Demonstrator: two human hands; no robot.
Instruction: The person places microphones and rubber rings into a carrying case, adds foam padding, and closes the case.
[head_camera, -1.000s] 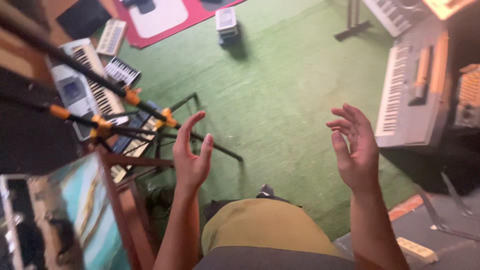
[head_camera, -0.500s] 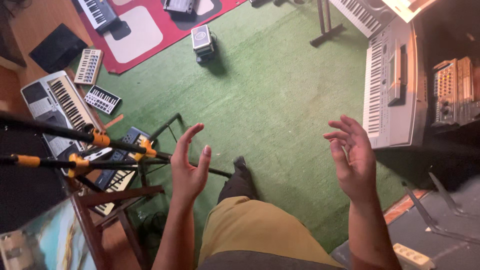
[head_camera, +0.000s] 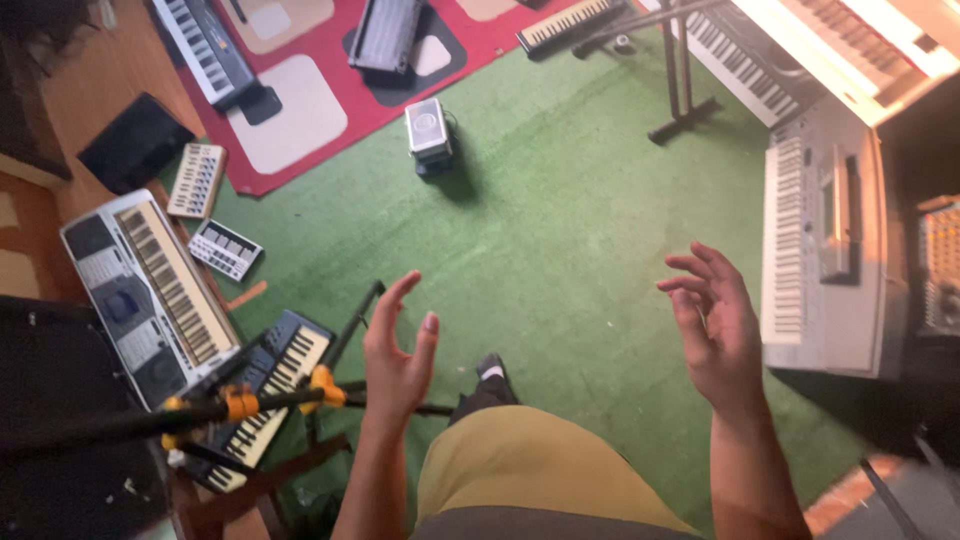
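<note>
A green carpet (head_camera: 560, 230) covers the floor, with a red rug (head_camera: 330, 110) overlapping its far edge. A small grey box (head_camera: 429, 130) sits on the green; keyboards lie on the rug, and a grey keyboard (head_camera: 150, 290) on the wood floor.

Open green carpet (head_camera: 560, 230) between empty left hand (head_camera: 398, 350) and empty right hand (head_camera: 715, 325). Obstacles: black folding stand with orange clamps (head_camera: 290, 390) just left; grey keyboard (head_camera: 815, 250) close right; small grey box (head_camera: 430, 130) well ahead.

Grey keyboard (head_camera: 820, 250) beside open right hand (head_camera: 715, 330)
</note>
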